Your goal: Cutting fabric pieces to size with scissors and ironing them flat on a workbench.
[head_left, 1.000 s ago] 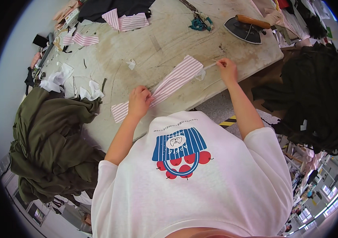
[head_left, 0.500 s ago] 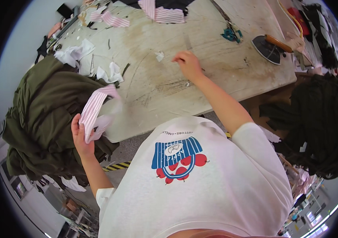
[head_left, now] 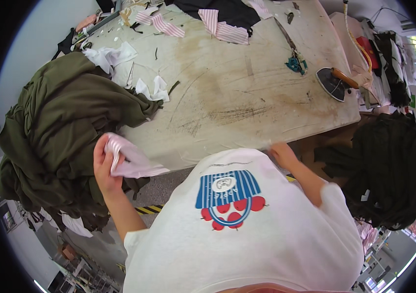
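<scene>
My left hand (head_left: 106, 166) is closed round a strip of pink-and-white striped cloth (head_left: 137, 163), in front of the olive-green fabric pile. The strip is folded over and hangs off to the right, blurred at its end. At the table's front edge, beside my shirt, my right hand (head_left: 284, 156) has its fingers drawn together. A pale smear shows at those fingertips, too blurred to name. The worktable (head_left: 217, 117) has a stained, scratched top.
Olive-green fabric (head_left: 66, 107) is heaped at the left. An iron (head_left: 332, 85) with a wooden handle lies at the table's right edge, near scissors (head_left: 296, 63). Striped pieces (head_left: 230, 33), black cloth (head_left: 230, 12) and white scraps (head_left: 156, 89) lie farther off. Dark garments (head_left: 384, 171) hang at the right.
My right hand has come back from mid-table to the front edge, and a small white scrap beside it is gone from there. The striped strip in my left hand has swung lower.
</scene>
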A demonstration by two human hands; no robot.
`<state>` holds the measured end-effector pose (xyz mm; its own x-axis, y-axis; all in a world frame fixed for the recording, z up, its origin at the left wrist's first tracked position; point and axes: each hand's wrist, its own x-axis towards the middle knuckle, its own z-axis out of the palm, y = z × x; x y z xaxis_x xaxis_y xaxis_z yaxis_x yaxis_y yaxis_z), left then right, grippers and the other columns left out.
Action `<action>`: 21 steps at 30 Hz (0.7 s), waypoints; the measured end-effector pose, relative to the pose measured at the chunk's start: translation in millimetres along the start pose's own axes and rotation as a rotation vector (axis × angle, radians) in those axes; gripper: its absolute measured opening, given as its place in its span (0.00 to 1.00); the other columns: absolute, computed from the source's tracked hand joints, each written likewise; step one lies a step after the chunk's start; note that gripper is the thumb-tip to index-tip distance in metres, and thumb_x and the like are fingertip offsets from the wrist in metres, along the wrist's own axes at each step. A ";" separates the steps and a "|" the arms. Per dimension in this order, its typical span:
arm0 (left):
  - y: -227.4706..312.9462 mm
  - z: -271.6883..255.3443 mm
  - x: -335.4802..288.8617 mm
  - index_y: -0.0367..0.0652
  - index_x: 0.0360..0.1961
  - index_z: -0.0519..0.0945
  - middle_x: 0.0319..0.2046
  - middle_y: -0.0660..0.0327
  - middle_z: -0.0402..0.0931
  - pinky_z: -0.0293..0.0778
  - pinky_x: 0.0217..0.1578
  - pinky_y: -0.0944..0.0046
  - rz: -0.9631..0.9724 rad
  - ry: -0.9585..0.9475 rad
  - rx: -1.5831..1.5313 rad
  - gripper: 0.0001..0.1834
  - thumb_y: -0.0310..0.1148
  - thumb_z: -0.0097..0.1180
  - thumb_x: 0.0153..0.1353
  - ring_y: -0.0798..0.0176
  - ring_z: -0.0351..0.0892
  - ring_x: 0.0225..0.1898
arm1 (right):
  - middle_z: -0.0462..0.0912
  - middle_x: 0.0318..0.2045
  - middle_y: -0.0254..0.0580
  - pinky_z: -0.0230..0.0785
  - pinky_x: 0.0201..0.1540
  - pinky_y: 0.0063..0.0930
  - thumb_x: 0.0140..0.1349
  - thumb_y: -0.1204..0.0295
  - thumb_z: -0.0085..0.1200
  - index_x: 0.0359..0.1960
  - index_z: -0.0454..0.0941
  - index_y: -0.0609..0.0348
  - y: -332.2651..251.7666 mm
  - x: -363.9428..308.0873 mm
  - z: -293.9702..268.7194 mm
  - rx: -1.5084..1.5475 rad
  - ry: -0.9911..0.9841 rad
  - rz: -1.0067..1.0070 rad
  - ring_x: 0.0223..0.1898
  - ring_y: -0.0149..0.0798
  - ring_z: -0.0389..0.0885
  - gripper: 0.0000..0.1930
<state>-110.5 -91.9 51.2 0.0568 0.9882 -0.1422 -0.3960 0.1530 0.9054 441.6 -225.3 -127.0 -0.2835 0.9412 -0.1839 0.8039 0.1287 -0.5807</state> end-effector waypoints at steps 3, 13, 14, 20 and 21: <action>5.6 68.2 60.2 0.38 0.62 0.63 0.55 0.57 0.68 0.74 0.43 0.66 0.119 -0.025 0.085 0.27 0.22 0.49 0.61 0.65 0.74 0.46 | 0.80 0.39 0.52 0.67 0.47 0.43 0.55 0.71 0.52 0.35 0.80 0.58 67.4 -164.2 28.3 -0.262 -0.670 0.549 0.47 0.51 0.75 0.08; -20.5 241.9 216.2 0.39 0.58 0.69 0.43 0.63 0.75 0.72 0.44 0.72 0.157 -0.191 0.208 0.22 0.23 0.52 0.61 0.73 0.74 0.40 | 0.82 0.40 0.47 0.73 0.46 0.30 0.57 0.69 0.58 0.44 0.78 0.63 21.3 -118.1 -89.7 0.359 0.068 0.620 0.42 0.41 0.81 0.14; -23.1 256.6 231.6 0.39 0.58 0.69 0.43 0.63 0.75 0.72 0.44 0.72 0.177 -0.187 0.214 0.22 0.23 0.52 0.61 0.73 0.74 0.40 | 0.82 0.39 0.46 0.72 0.45 0.26 0.59 0.72 0.57 0.43 0.78 0.63 17.1 -88.2 -107.3 0.504 0.163 0.547 0.41 0.37 0.82 0.12; -17.1 361.6 261.6 0.39 0.59 0.68 0.44 0.61 0.76 0.73 0.46 0.68 0.217 -0.182 -0.169 0.20 0.21 0.44 0.64 0.69 0.76 0.45 | 0.83 0.40 0.40 0.72 0.46 0.25 0.60 0.72 0.56 0.46 0.78 0.61 32.8 48.1 -219.2 0.647 0.180 0.201 0.40 0.32 0.81 0.13; -16.0 380.8 260.3 0.39 0.58 0.69 0.46 0.60 0.76 0.74 0.46 0.67 0.213 -0.168 -0.201 0.20 0.21 0.43 0.65 0.67 0.76 0.46 | 0.82 0.40 0.40 0.72 0.46 0.26 0.59 0.73 0.56 0.46 0.78 0.61 37.4 70.6 -239.9 0.618 0.181 0.144 0.41 0.31 0.80 0.13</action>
<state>259.7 164.7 152.0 0.0973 0.9874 0.1246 -0.5869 -0.0442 0.8085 577.1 -79.1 28.5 -0.0603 0.9801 -0.1889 0.3639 -0.1547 -0.9185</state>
